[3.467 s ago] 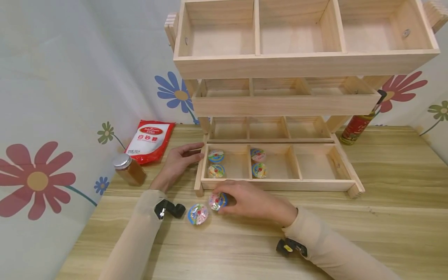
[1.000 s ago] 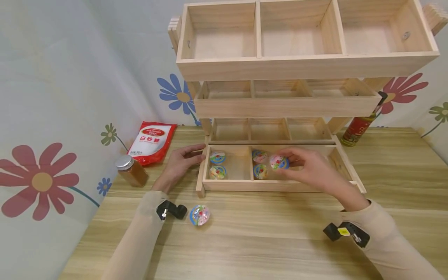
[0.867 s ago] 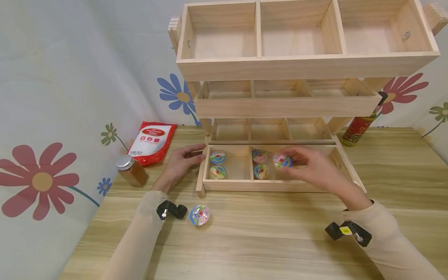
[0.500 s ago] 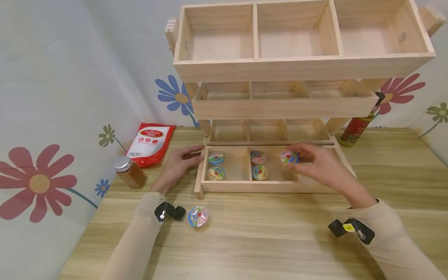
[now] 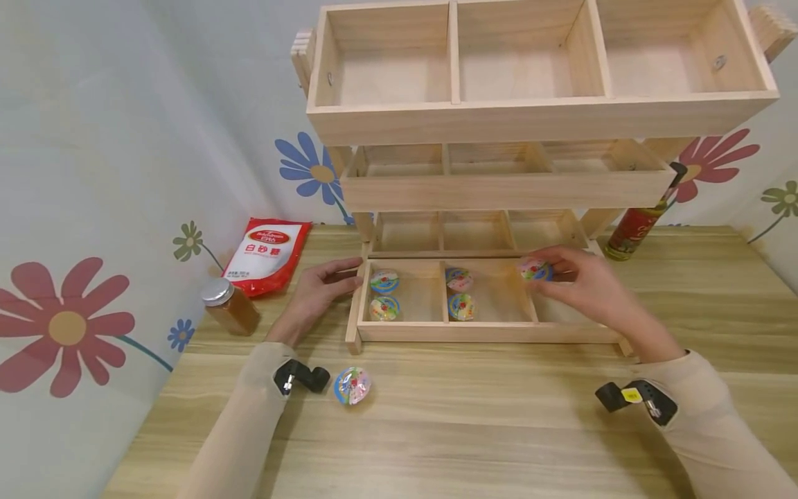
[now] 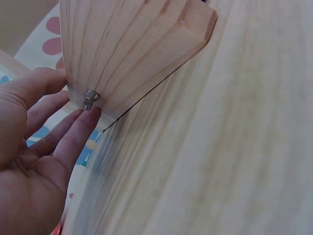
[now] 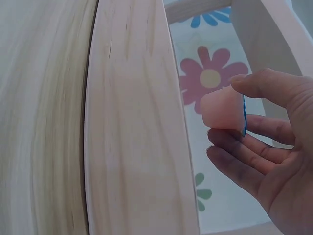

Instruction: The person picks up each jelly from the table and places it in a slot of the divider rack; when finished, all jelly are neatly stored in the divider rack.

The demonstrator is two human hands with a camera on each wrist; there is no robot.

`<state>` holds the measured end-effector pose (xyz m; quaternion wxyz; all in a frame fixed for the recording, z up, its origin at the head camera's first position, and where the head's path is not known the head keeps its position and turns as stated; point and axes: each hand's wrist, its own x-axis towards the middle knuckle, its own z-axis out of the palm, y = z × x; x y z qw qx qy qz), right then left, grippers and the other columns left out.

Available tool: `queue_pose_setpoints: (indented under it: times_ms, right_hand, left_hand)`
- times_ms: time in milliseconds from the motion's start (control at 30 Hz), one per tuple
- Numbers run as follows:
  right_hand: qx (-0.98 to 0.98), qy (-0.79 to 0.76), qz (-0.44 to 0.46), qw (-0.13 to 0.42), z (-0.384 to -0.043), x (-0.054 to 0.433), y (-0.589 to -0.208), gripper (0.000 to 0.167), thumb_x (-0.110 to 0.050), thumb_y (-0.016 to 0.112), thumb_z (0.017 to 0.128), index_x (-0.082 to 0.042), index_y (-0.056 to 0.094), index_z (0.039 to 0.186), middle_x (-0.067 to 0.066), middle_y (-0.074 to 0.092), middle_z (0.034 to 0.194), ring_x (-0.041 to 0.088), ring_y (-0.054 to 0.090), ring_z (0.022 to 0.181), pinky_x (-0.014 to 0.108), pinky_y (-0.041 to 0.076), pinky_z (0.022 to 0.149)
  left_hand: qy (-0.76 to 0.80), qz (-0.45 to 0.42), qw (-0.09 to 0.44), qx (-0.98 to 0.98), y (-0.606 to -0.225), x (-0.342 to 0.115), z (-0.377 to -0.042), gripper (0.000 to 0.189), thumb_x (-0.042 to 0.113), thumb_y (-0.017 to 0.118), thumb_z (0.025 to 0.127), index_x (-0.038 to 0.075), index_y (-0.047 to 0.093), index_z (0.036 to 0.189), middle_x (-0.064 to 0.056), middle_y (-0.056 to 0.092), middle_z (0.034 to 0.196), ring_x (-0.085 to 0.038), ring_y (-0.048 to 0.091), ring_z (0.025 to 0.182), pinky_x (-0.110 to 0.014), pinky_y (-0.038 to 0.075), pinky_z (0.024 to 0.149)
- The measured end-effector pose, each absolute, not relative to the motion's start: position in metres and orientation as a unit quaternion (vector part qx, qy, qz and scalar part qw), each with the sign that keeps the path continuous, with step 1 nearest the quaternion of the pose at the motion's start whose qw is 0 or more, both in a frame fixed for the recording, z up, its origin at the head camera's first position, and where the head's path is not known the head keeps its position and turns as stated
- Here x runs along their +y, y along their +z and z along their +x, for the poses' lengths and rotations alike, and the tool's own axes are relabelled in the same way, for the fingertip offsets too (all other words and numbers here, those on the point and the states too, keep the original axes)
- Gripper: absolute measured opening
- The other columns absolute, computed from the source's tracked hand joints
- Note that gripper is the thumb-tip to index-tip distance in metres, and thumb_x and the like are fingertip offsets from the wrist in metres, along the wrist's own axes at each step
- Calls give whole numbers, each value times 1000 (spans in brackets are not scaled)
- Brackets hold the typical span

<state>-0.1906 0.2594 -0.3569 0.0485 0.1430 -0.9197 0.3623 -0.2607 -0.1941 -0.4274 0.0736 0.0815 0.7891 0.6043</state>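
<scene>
My right hand pinches a jelly cup between thumb and fingers, above the divider between the middle and right compartments of the lowest tray. In the right wrist view the jelly cup shows its pale pink body and blue-edged lid. My left hand touches the left side of the wooden rack; in the left wrist view its extended fingertips rest by a metal bolt. Two jelly cups lie in the left compartment and two more jelly cups in the middle one. Another jelly cup lies on the table.
Higher rack tiers overhang the lowest tray. Left of the rack are a red and white sugar bag and a silver-lidded jar. A bottle stands behind the right side, near the flowered curtain.
My right hand took one of two jelly cups from the table, lifted it over the tray and carried it rightward across the middle compartment. My left hand stays at the rack's side.
</scene>
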Motion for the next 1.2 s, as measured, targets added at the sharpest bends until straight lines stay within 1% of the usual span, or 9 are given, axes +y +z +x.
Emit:
queue_pose_setpoints:
  times_ms: [233, 433, 567, 667, 833, 900, 1033, 1133, 1200]
  right_hand:
    - [-925, 353, 132, 37, -195, 268, -361, 47, -24, 80, 96, 0, 68, 135, 19, 71, 124, 36, 69, 110, 18, 51, 81]
    - [-929, 344, 128, 43, -198, 275, -365, 47, -25, 79, 96, 1, 68, 134, 20, 72, 120, 37, 70, 109, 30, 53, 86]
    - [-930, 340, 128, 47, -200, 278, -369, 47, -24, 79, 96, 1, 68, 134, 20, 73, 119, 37, 71, 107, 23, 51, 83]
    - [-930, 340, 130, 44, -202, 280, -371, 48, -23, 79, 96, 2, 67, 134, 21, 72, 120, 38, 71, 107, 21, 51, 83]
    - [-932, 337, 131, 41, -203, 281, -375, 47, -23, 79, 97, 3, 66, 134, 22, 72, 121, 39, 71, 107, 36, 55, 88]
    - [-930, 339, 133, 45, -204, 281, -377, 46, -22, 79, 96, 2, 67, 133, 22, 72, 120, 39, 71, 107, 35, 55, 87]
    - [-926, 348, 141, 49, -206, 281, -381, 44, -19, 80, 95, 3, 68, 131, 23, 73, 118, 40, 71, 105, 25, 54, 83]
    - [-923, 355, 144, 44, -207, 281, -385, 44, -16, 79, 95, 5, 66, 132, 25, 71, 121, 41, 70, 107, 31, 55, 86]
    - [-922, 358, 143, 39, -208, 281, -387, 44, -15, 78, 96, 5, 65, 133, 26, 70, 123, 43, 69, 109, 41, 57, 89]
  left_hand:
    - [612, 79, 74, 783, -428, -194, -260, 48, 18, 75, 101, 7, 65, 146, -14, 61, 149, -32, 60, 135, -39, 54, 106]
    - [614, 82, 75, 781, -428, -194, -260, 47, 17, 75, 101, 6, 64, 146, -14, 61, 149, -32, 60, 134, -36, 55, 105]
    - [611, 79, 76, 784, -427, -193, -261, 47, 17, 75, 101, 7, 65, 145, -13, 62, 148, -30, 60, 134, -37, 55, 105]
    - [610, 76, 78, 785, -427, -192, -261, 46, 18, 75, 101, 8, 66, 145, -11, 62, 149, -29, 60, 134, -38, 54, 106]
    - [611, 77, 78, 784, -428, -193, -261, 47, 18, 75, 101, 8, 65, 146, -12, 61, 149, -30, 60, 135, -38, 54, 106]
    - [612, 78, 77, 783, -428, -193, -261, 47, 18, 75, 101, 7, 65, 146, -13, 61, 149, -31, 60, 135, -38, 54, 106]
    - [616, 79, 77, 780, -429, -193, -261, 47, 17, 75, 101, 7, 64, 146, -14, 61, 149, -31, 60, 135, -36, 54, 105]
    - [619, 78, 76, 778, -429, -193, -262, 47, 17, 75, 101, 7, 65, 146, -13, 62, 148, -30, 60, 134, -34, 55, 104]
    - [619, 79, 76, 778, -429, -193, -262, 47, 17, 75, 101, 7, 65, 145, -12, 63, 147, -29, 61, 134, -34, 55, 104]
